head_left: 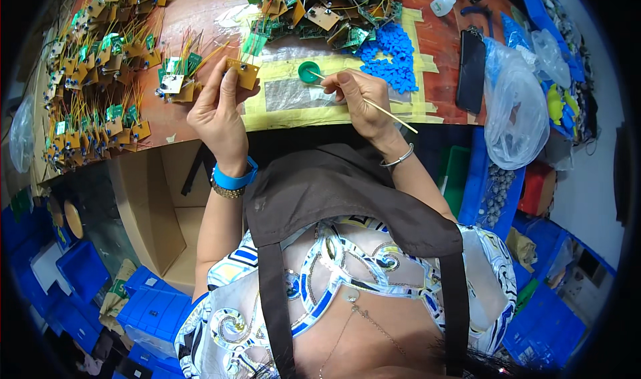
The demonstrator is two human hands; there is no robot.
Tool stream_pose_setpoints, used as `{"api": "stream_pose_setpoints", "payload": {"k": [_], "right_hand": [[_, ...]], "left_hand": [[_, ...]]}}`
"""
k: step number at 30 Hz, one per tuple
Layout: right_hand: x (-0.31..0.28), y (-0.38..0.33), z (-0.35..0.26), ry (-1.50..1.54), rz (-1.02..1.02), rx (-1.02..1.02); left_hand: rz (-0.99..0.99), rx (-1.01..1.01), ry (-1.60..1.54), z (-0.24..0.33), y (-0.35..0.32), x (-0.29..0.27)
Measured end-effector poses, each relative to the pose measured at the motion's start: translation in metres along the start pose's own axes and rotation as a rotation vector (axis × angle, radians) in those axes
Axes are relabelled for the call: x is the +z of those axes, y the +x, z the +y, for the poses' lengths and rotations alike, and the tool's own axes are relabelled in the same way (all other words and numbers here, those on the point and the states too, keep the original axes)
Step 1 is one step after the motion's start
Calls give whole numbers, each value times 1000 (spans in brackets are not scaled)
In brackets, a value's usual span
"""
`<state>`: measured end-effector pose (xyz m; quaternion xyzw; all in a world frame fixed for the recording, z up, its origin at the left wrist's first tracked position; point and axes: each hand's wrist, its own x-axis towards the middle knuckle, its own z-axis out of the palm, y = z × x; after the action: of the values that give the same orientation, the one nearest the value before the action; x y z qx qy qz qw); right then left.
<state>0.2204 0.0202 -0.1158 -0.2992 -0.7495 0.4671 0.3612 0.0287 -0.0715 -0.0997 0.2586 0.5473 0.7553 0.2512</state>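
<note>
My left hand [222,119] pinches a small tan circuit board [247,77] between thumb and fingers, above the near edge of the table. A green board [254,44] lies just beyond it; whether wires join the two I cannot tell. My right hand [364,102] is closed around a thin wooden stick [394,117], held slantwise like a pen. The stick's far tip is at a small round green cap [306,67] on the taped work surface. Left of my left hand lies a small group of wired boards [172,83].
Many wired boards [100,59] cover the table's left side, and another heap [320,12] lies at the back. Small blue pieces [394,55] are piled right of the cap. A black phone [471,72] and a clear plastic bag [515,112] lie farther right. A cardboard box [150,212] stands below the table edge.
</note>
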Motion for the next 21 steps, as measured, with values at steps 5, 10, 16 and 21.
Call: {"api": "stream_pose_setpoints", "payload": {"k": [5, 10, 16, 21], "right_hand": [[-2, -4, -6, 164, 15, 39], [-2, -1, -33, 303, -29, -56], [8, -1, -34, 345, -75, -35], [10, -1, -32, 353, -63, -24]], "left_hand": [[-80, 142, 238, -9, -2, 2], [-355, -263, 93, 2, -11, 11], [-377, -397, -41, 11, -13, 15], [-372, -409, -53, 14, -14, 15]]}}
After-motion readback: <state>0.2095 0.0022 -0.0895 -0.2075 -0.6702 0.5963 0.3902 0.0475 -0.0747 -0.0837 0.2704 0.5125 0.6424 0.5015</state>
